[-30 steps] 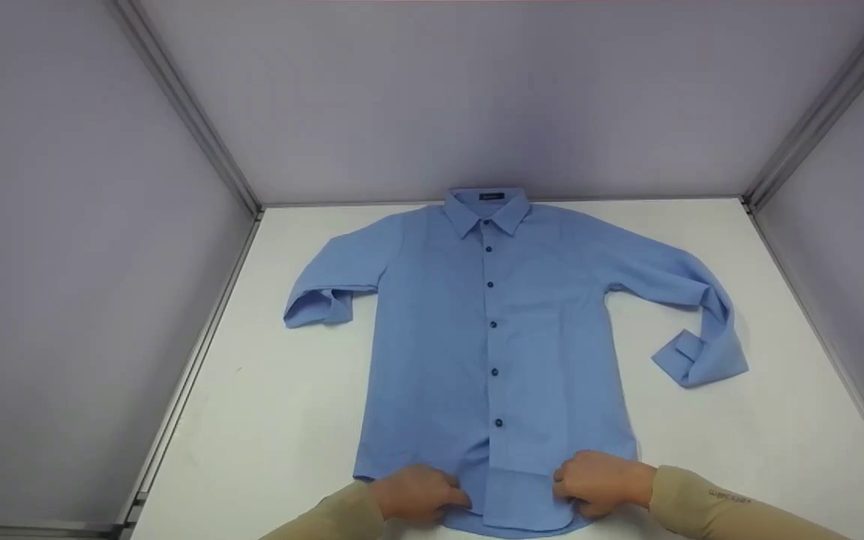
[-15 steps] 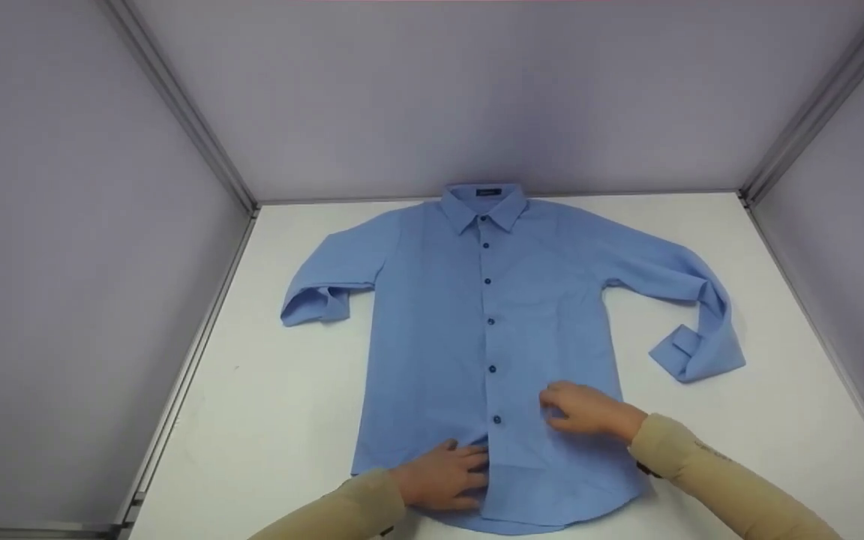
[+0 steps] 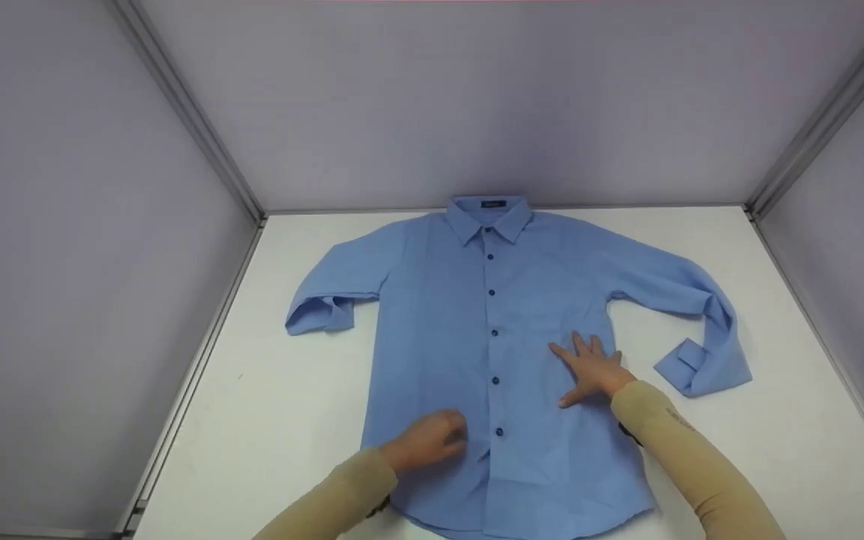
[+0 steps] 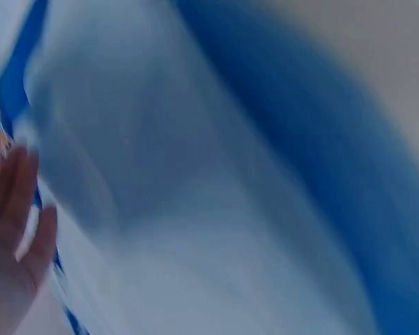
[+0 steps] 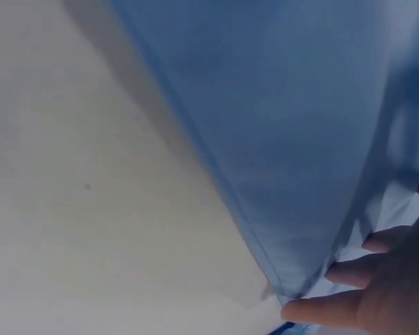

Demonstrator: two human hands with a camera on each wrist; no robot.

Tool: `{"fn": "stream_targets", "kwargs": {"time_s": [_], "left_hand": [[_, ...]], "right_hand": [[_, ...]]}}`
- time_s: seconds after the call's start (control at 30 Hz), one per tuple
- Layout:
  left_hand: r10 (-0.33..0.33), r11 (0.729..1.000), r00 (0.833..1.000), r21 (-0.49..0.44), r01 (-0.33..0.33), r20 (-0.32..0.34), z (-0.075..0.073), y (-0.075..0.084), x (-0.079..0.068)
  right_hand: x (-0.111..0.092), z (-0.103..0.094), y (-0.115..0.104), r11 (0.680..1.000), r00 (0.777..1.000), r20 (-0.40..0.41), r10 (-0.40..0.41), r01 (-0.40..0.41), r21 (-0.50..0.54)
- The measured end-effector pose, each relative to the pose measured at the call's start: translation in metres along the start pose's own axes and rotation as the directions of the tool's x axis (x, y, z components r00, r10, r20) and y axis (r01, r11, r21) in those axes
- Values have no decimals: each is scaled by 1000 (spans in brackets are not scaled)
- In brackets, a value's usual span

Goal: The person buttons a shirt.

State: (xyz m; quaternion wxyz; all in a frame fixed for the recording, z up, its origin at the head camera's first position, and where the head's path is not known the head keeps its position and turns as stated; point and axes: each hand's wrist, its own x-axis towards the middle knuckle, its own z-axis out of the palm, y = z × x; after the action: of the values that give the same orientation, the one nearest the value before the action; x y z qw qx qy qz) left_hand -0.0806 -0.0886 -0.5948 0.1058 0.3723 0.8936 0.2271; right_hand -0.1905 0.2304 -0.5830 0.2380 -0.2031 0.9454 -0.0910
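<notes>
A blue long-sleeved button-up shirt lies front up, collar at the far end and dark buttons down its middle. Spread out on the shirt's right half is my right hand, fingers apart, close to the side seam below the armpit. My left hand is over the lower left part of the front, its fingers bent and slightly blurred, with no cloth gathered in them. In the left wrist view that hand's fingers appear relaxed beside blurred cloth. The right wrist view has the fingers by the shirt's edge.
The shirt lies on a white table walled by grey panels at the back and both sides. The left sleeve bends under itself. The right sleeve curls inward, its cuff turned toward the body.
Both hands have let go of the hem and moved up the shirt, the right one farther, with its fingers now spread. The left hand first lay flat near the lower placket, then lifted away.
</notes>
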Motion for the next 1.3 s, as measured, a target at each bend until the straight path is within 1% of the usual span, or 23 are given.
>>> {"fn": "stream_targets", "kwargs": {"time_s": [0.03,0.07,0.1,0.13,0.17,0.2,0.23,0.27,0.33,0.57,0.67,0.8,0.93,1.03,1.13,1.17,1.3], "left_hand": [[-100,994,994,48,102,-44,-4,-12,0],[-194,977,978,80,199,-72,-9,-24,0],[-274,954,958,101,281,-81,-14,-36,-1],[-342,931,937,109,348,-76,-19,-47,-2],[-398,910,915,104,402,-61,-24,-56,-3],[-439,893,898,91,440,-40,-29,-63,-4],[-465,882,885,79,465,-20,-32,-69,-4],[-478,876,879,76,476,-2,-35,-74,-4],[-483,874,875,68,481,21,-40,-81,-1],[-503,864,863,52,501,51,-52,-89,6],[-516,856,855,63,513,48,-54,-93,9],[-541,840,840,67,538,44,-54,-96,12],[-538,843,842,30,538,40,-55,-98,18],[-553,833,831,24,553,48,-57,-98,22],[-568,823,821,41,567,51,-57,-99,22],[-570,822,821,42,568,47,-57,-99,22],[-555,831,831,57,553,30,-54,-99,19]], "right_hand": [[1,1,1,1000,1000,-1,2,-2,4],[1,1,2,1000,1000,-4,-1,1,7],[2,1,3,1000,1000,-1,-1,1,12],[3,2,3,1000,1000,3,-1,1,20],[4,1,4,1000,1000,8,1,-1,28],[5,1,4,999,1000,10,-1,0,37],[6,1,5,999,1000,12,-1,0,42],[7,0,6,999,1000,15,2,-2,48],[9,-2,8,998,1000,17,9,-10,56],[15,-8,14,998,999,33,21,-23,64],[17,-10,15,998,999,32,29,-31,62],[20,-12,16,998,999,41,32,-34,57],[21,-16,17,997,998,40,47,-49,62],[23,-17,18,996,998,39,56,-58,65],[24,-16,18,996,997,41,58,-61,71],[25,-16,18,996,998,37,57,-60,73],[26,-12,19,996,998,19,60,-61,63]]}}
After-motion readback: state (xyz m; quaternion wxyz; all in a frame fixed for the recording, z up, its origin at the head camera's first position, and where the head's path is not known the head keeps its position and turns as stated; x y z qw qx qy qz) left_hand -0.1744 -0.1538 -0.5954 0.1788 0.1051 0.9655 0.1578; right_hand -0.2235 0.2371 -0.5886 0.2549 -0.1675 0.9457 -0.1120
